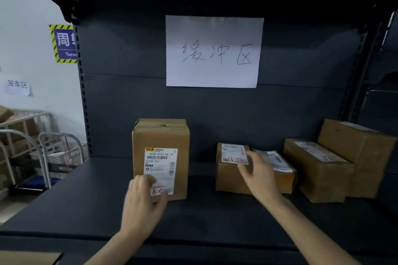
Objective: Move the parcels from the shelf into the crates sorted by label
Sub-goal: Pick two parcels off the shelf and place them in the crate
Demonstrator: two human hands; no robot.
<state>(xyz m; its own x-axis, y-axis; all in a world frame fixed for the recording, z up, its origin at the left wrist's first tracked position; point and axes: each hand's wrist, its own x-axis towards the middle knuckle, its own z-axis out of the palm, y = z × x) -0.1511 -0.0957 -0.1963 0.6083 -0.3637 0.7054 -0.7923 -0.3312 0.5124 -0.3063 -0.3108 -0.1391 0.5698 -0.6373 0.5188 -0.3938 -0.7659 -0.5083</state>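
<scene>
left grip [143,202]: at upright parcel [160,140] front | right grip [258,175]: fingers spread, over low parcel [228,178]

Dark shelf [86,200] carries four cardboard parcels [160,135]

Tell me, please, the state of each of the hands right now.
Left hand: open, touching the upright parcel.
Right hand: open, spread at the low parcel; contact unclear.

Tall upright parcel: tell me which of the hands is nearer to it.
Left. The left hand is at the tall upright parcel's lower front, overlapping its label; the right hand is over the low parcel to its right.
</scene>
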